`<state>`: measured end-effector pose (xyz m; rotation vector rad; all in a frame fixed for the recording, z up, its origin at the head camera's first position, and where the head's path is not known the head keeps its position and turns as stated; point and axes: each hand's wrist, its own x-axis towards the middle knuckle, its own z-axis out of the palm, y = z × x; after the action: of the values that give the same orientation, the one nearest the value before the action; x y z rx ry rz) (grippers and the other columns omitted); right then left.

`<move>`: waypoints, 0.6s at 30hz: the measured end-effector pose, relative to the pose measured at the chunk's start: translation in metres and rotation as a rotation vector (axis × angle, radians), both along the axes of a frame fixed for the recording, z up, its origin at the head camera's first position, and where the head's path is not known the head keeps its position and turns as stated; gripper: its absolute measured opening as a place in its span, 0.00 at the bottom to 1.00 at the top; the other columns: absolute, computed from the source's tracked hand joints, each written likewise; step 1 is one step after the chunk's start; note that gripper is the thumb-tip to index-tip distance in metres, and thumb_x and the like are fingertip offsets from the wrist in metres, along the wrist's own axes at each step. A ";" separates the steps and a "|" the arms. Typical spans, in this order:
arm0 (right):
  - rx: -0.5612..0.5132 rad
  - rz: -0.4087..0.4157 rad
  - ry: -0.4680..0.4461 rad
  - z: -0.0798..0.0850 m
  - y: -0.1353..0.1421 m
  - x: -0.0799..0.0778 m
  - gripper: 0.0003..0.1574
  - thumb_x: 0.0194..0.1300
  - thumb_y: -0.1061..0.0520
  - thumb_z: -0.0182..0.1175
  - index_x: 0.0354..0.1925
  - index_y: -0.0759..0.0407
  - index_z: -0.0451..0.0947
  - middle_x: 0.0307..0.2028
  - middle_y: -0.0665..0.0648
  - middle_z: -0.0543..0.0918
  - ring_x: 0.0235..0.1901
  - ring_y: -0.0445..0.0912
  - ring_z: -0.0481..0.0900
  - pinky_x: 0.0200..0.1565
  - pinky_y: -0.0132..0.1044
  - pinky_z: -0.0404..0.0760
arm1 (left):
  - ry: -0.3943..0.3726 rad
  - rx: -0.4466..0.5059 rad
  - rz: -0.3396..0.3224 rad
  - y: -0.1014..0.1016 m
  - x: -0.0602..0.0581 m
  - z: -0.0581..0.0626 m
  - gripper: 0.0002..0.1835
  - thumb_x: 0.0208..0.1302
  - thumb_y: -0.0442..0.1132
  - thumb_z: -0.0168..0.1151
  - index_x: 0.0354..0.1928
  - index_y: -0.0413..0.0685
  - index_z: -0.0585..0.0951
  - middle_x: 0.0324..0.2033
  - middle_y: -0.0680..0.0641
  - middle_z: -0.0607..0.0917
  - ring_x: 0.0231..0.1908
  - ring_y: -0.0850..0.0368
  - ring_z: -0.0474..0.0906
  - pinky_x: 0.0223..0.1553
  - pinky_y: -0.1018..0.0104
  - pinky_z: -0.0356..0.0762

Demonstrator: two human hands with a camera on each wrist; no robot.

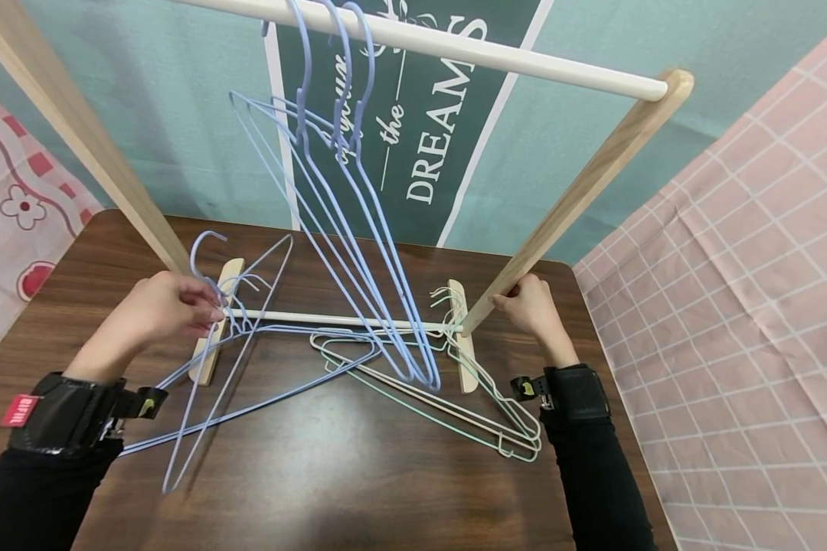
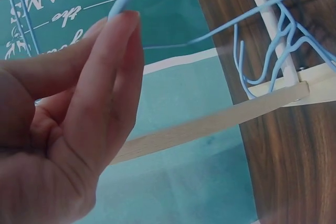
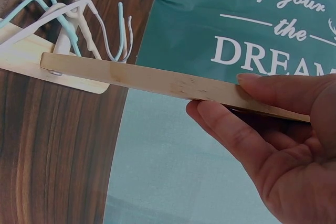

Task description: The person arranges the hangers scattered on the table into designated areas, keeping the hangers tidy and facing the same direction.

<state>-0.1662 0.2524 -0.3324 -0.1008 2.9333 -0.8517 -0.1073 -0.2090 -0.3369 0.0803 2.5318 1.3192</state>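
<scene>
A wooden post (image 3: pixel 152 81) is held between thumb and fingers of the right hand (image 3: pixel 294 166), while pale green and white hangers (image 3: pixel 58 13) are clustered by a pale wooden foot (image 3: pixel 21 59) on the dark table (image 3: pixel 52 145), beside teal-and-green cloth (image 3: pixel 163 156) printed with white lettering (image 3: pixel 244 55).

Rack (image 1: pixel 572 195): pale wooden uprights, white top rail, standing on the table; right hand (image 1: pixel 529 310) grips the right upright low down. Held hanger (image 1: pixel 193 256): light blue, hook upward, body tilted, pinched near the neck by the left hand (image 1: pixel 161 310). Three hanging blue hangers (image 1: pixel 338 138): hooked over the rail. Loose hangers, blue (image 1: pixel 269 402) left, pale green and white (image 1: pixel 427 398) right: overlapping, lying flat by the lower bar (image 1: pixel 303 317).
</scene>
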 end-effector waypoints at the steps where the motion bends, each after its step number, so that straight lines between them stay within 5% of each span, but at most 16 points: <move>1: 0.000 -0.001 -0.001 0.000 0.000 0.000 0.14 0.59 0.62 0.60 0.39 0.74 0.77 0.30 0.70 0.80 0.21 0.50 0.77 0.20 0.35 0.69 | -0.002 0.008 0.013 0.000 0.000 0.001 0.09 0.59 0.27 0.58 0.38 0.24 0.76 0.25 0.46 0.83 0.22 0.62 0.80 0.26 0.67 0.81; 8: 0.000 -0.005 -0.001 0.000 -0.001 0.000 0.14 0.59 0.62 0.60 0.39 0.74 0.77 0.29 0.70 0.80 0.21 0.51 0.77 0.20 0.35 0.70 | -0.023 0.043 0.100 -0.003 0.001 0.009 0.13 0.59 0.28 0.59 0.42 0.23 0.74 0.26 0.47 0.84 0.22 0.63 0.81 0.27 0.67 0.81; 14: -0.003 -0.006 -0.001 0.000 -0.001 0.000 0.14 0.59 0.62 0.60 0.40 0.74 0.77 0.30 0.70 0.80 0.22 0.52 0.78 0.20 0.35 0.70 | 0.147 -0.165 0.125 -0.003 0.003 0.018 0.14 0.55 0.37 0.66 0.39 0.32 0.81 0.24 0.47 0.85 0.22 0.70 0.77 0.29 0.66 0.78; 18: -0.003 -0.006 -0.006 0.000 -0.001 0.000 0.14 0.60 0.62 0.60 0.40 0.75 0.77 0.30 0.71 0.80 0.22 0.52 0.78 0.20 0.35 0.70 | 0.195 -0.139 0.181 0.001 0.006 0.024 0.13 0.57 0.37 0.64 0.39 0.32 0.81 0.26 0.45 0.85 0.21 0.72 0.78 0.28 0.67 0.79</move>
<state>-0.1666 0.2518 -0.3327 -0.0892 2.9288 -0.8553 -0.1016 -0.2083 -0.3127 -0.0525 2.8466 1.2482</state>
